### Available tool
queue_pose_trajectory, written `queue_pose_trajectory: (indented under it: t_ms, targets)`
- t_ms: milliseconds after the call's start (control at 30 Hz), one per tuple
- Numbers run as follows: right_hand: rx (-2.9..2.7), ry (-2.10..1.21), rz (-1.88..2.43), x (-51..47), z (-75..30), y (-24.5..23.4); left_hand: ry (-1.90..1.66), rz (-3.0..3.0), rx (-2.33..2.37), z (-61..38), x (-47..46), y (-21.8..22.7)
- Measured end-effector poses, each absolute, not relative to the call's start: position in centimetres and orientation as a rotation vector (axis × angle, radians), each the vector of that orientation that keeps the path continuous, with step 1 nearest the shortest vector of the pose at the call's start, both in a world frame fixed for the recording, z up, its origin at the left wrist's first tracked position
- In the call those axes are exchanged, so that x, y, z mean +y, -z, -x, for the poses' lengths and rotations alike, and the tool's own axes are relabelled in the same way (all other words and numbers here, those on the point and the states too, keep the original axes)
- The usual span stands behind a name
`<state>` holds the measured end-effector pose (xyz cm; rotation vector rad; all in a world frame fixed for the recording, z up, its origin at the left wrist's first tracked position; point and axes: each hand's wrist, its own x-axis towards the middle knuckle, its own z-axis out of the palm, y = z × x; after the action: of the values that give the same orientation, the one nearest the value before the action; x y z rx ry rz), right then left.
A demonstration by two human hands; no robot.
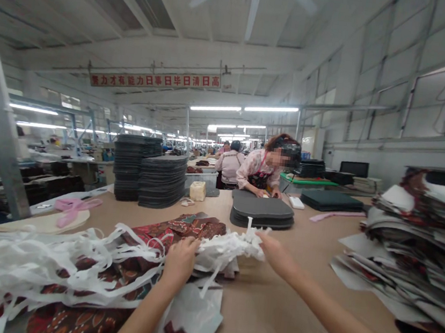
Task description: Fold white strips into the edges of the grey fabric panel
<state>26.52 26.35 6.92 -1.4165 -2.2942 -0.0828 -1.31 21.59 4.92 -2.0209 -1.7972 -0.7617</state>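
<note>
A heap of brown and red patterned fabric [81, 325] lies across the near left of the table, with long white strips [31, 267] tangled over it. My left hand [182, 259] rests on this heap, its fingers curled down over the patterned fabric beside the strips; the fingertips are partly hidden. At the right end of the heap, my right hand [274, 253] is closed on a bunch of white strips [232, 246], its fingertips partly covered by them. A pale sheet [196, 312] sticks out under the heap, below the hands.
Tall stacks of dark grey panels [162, 180] stand beyond the heap, near a yellowish block [197, 191]. A co-worker [263, 166] leans over another grey stack [261, 209]. Piled layered sheets [411, 249] stand at right. A pink strip [75, 210] lies at left beside a metal post [5, 107].
</note>
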Motion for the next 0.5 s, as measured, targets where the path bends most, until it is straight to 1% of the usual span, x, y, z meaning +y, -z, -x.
queue_pose_trajectory:
  t_ms: [100,300,433,500]
  targets:
    - [-2.29,0.13,1.513,25.0,-32.4,-6.9,0.777,2.01,-1.868,2.6,21.8,-5.8]
    - [-2.149,0.177,1.947,22.7,-41.4,-6.0,0.955,1.836,-1.962,4.3,21.8,-7.6]
    - [-2.136,0.17,2.009,21.2,-43.8,-5.4,0.983,1.808,-2.003,4.1,21.8,-7.8]
    - [-2.088,0.248,2.007,20.6,-44.9,-5.2,0.991,1.789,-2.024,4.3,21.6,-8.0]
